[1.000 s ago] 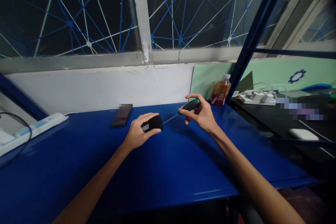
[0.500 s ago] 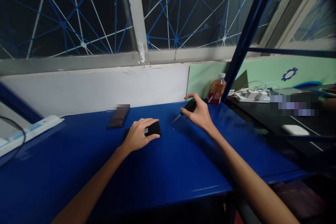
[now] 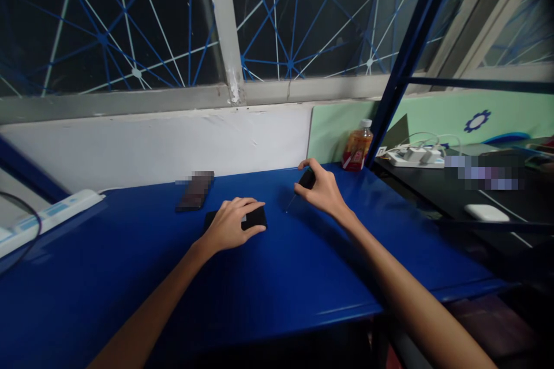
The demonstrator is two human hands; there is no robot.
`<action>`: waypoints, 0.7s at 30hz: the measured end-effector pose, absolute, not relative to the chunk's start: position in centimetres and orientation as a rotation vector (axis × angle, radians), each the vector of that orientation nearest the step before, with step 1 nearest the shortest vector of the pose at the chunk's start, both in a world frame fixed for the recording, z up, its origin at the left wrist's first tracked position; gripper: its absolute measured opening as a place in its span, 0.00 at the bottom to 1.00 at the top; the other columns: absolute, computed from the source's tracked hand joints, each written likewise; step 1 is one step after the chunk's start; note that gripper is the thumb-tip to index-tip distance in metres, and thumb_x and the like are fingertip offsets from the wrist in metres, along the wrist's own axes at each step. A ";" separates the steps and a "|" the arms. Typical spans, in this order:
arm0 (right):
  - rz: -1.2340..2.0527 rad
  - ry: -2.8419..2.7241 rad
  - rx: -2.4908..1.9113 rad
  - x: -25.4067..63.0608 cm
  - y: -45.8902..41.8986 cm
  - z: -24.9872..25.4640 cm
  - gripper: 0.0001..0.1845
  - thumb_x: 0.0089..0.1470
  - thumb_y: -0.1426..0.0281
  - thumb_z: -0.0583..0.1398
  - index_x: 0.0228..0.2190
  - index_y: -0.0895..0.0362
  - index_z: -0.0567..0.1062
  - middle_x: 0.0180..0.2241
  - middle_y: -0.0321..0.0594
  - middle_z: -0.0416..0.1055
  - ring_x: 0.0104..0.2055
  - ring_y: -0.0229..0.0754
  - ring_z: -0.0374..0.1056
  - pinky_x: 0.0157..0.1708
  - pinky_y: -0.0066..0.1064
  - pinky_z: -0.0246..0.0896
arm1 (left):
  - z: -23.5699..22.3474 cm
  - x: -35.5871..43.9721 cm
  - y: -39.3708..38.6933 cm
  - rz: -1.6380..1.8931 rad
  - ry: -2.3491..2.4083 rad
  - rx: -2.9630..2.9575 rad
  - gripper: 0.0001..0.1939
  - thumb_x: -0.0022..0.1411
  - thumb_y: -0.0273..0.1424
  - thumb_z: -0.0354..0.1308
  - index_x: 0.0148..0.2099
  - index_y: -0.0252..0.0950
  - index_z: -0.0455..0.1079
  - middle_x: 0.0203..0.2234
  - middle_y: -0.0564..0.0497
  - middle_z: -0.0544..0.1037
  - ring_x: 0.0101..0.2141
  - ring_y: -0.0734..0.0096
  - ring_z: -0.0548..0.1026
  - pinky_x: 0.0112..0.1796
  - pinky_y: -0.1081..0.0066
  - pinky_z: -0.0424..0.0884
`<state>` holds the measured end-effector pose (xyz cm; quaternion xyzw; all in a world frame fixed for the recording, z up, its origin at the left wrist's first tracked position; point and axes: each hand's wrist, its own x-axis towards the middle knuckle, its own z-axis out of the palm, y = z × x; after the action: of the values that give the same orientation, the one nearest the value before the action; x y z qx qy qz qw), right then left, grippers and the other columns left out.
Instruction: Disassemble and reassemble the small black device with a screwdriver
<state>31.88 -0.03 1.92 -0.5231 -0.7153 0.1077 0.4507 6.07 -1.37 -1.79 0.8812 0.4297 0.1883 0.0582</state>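
My left hand (image 3: pixel 230 223) lies over a small black box-like device (image 3: pixel 255 219) on the blue table (image 3: pixel 277 277), its fingers curled around it. My right hand (image 3: pixel 321 189) is closed on a dark-handled screwdriver (image 3: pixel 306 180). The screwdriver's thin shaft slants down and left, and its tip touches the table just right of the device.
A dark phone (image 3: pixel 194 191) lies behind my left hand. A white power strip (image 3: pixel 52 213) sits at the far left. An orange drink bottle (image 3: pixel 357 147) stands by a blue post, with chargers (image 3: pixel 415 155) and a white mouse (image 3: pixel 487 213) on the black desk to the right.
My right hand has swung the screwdriver away from the device, so its tip now points down at the table. My left hand has lowered the device flat onto the table.
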 end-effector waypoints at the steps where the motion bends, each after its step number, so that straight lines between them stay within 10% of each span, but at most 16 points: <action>1: 0.267 -1.768 -1.294 31.9 0.0 1.9 0.17 0.41 0.70 0.60 0.37 0.52 0.66 0.16 0.26 0.57 0.19 0.35 0.54 0.22 0.27 0.48 | -1.6 6.0 -1.4 0.536 1.300 2.673 0.25 0.59 0.46 0.55 0.58 0.49 0.64 0.53 0.46 0.71 0.50 0.47 0.69 0.46 0.47 0.64; 11: 0.327 -1.715 -1.264 32.0 -0.2 2.2 0.17 0.42 0.71 0.60 0.37 0.52 0.66 0.16 0.26 0.61 0.19 0.36 0.58 0.23 0.27 0.52 | -1.6 5.9 -1.4 0.478 1.385 2.737 0.19 0.63 0.44 0.51 0.54 0.51 0.69 0.53 0.46 0.69 0.48 0.50 0.69 0.46 0.51 0.64; 21: 0.321 -1.722 -1.260 31.7 -0.3 2.2 0.16 0.43 0.70 0.60 0.38 0.53 0.66 0.16 0.26 0.62 0.19 0.36 0.60 0.23 0.26 0.53 | -1.3 5.6 -1.9 0.312 1.800 2.759 0.38 0.61 0.57 0.42 0.59 0.35 0.65 0.39 0.38 0.71 0.38 0.53 0.71 0.36 0.61 0.67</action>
<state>31.68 -0.28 2.16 -0.5147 -0.7035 0.1311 0.4722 5.63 -1.89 -1.29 0.8309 0.5421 0.0939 -0.0833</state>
